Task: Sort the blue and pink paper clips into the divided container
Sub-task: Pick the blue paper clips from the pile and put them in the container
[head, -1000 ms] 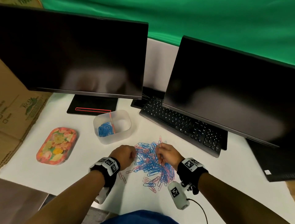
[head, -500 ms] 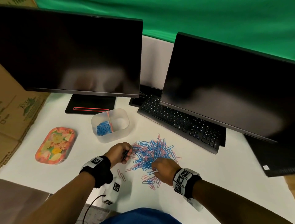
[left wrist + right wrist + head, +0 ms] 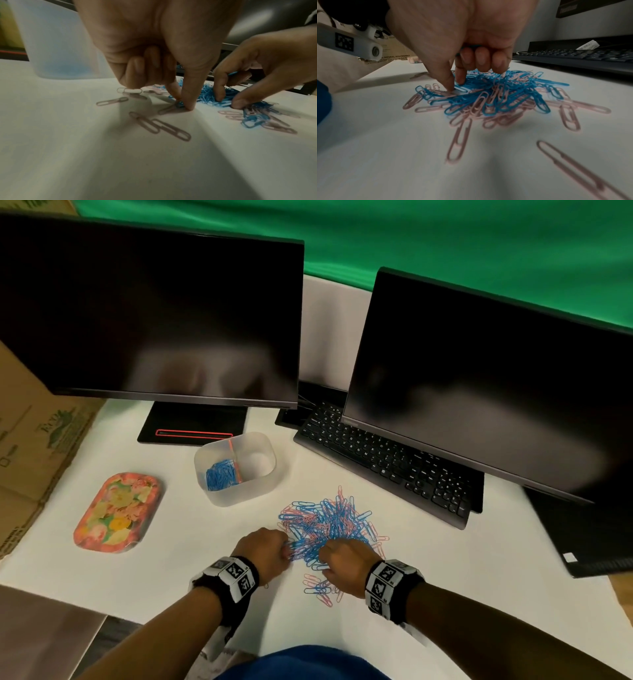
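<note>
A tangled pile of blue and pink paper clips (image 3: 329, 525) lies on the white table, in front of the clear divided container (image 3: 262, 486). Its left compartment holds blue clips (image 3: 221, 475); the right one looks empty. My left hand (image 3: 181, 106) is at the pile's left edge, thumb and forefinger pinching a blue clip (image 3: 179, 104) against the table. My right hand (image 3: 456, 87) is at the pile's near side. Its three curled fingers keep blue clips (image 3: 469, 46) in the palm, while thumb and forefinger pinch at a clip in the pile (image 3: 496, 97).
Several loose pink clips (image 3: 159, 127) lie on the near side of the pile. A flowered tray (image 3: 118, 511) sits to the left, a keyboard (image 3: 383, 463) to the right under a monitor (image 3: 489, 392), another monitor (image 3: 150, 316) behind the container, and cardboard (image 3: 30, 440) at far left.
My right hand has come from the pile's far right side to its near edge. The left hand has stayed at the left edge, now with its fingertips down on a clip.
</note>
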